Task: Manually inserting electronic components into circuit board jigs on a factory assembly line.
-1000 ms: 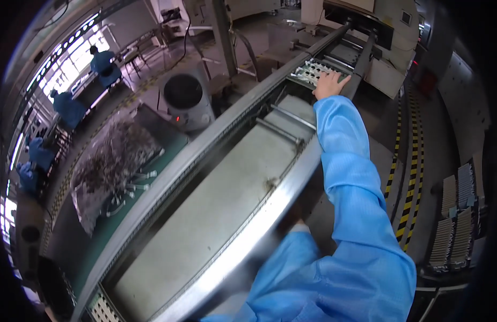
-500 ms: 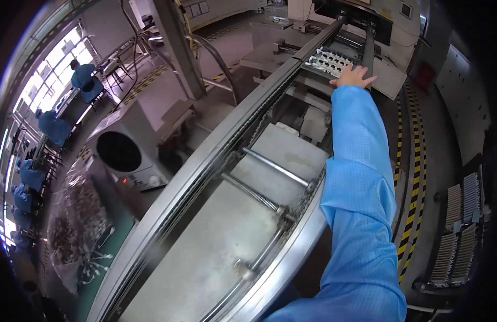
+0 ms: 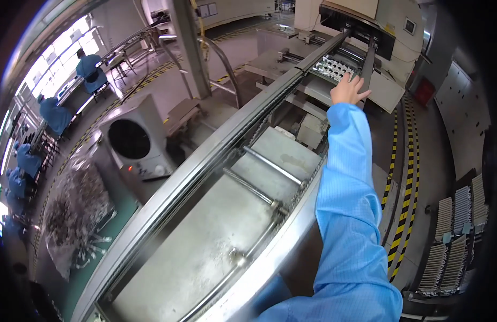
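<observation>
My right hand (image 3: 349,91), in a blue sleeve, reaches far forward over the conveyor with its fingers spread. Its fingertips are at the near right edge of a pale panel (image 3: 330,67) dotted with dark round parts. Whether they touch the panel or hover just above it, I cannot tell. That panel lies between the conveyor's two rails (image 3: 216,131), close to the dark opening (image 3: 358,33) of a machine. My left hand is out of view.
Beneath the rails, a threaded rod (image 3: 249,188) and smooth bars cross a metal plate. On the left stand a boxy fan unit (image 3: 144,161) and a clear bag of small parts (image 3: 77,206). Racks (image 3: 452,236) stand at right beside striped floor tape. Several blue-clad people sit far left.
The view has shifted slightly. My right hand has drawn back a little toward me and leftward, covering less of the panel. The panel shows no clear movement along the rails.
</observation>
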The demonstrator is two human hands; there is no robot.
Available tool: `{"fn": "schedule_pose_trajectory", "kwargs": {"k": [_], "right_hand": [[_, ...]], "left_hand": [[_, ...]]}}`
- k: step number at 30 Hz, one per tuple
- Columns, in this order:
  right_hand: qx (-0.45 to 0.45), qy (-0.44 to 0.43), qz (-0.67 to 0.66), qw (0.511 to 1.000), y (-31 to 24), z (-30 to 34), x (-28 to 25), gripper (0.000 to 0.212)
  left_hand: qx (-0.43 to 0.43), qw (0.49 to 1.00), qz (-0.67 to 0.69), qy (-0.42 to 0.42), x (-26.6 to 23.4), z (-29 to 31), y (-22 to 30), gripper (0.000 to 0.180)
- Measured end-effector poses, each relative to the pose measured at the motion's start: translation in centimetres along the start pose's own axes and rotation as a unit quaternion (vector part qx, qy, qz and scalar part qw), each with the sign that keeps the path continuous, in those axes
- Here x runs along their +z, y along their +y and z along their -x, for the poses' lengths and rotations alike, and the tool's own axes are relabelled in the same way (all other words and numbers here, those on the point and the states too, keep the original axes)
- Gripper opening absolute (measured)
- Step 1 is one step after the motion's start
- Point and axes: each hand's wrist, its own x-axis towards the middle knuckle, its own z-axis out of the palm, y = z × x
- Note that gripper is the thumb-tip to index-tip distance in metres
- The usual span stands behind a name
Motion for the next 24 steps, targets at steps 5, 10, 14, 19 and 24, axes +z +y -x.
{"fn": "schedule_pose_trajectory", "kwargs": {"k": [5, 10, 14, 19, 24], "right_hand": [[-0.229, 0.141, -0.129, 0.954, -3.4, 13.9, -11.9, 0.052], [-0.417, 0.193, -0.36, 0.812, -8.2, 34.0, -31.6, 0.036], [-0.539, 0.108, -0.493, 0.674, -9.7, 48.8, -42.9, 0.027], [-0.655, -0.097, -0.491, 0.566, -12.5, 60.9, -51.2, 0.012], [-0.648, -0.138, -0.433, 0.611, -15.4, 64.8, -52.9, 0.017]], "left_hand": [[-0.279, 0.867, 0.396, -0.116, 3.9, 2.8, -6.6, 0.055], [-0.204, 0.812, 0.527, -0.145, -8.1, -1.2, 6.5, 0.04], [-0.072, 0.822, 0.538, -0.175, -11.4, -0.2, 7.2, 0.031], [0.018, 0.917, 0.391, -0.076, -10.7, -5.3, 5.6, 0.022], [0.028, 0.953, 0.298, 0.046, -4.3, -13.1, 3.8, 0.019]]}}
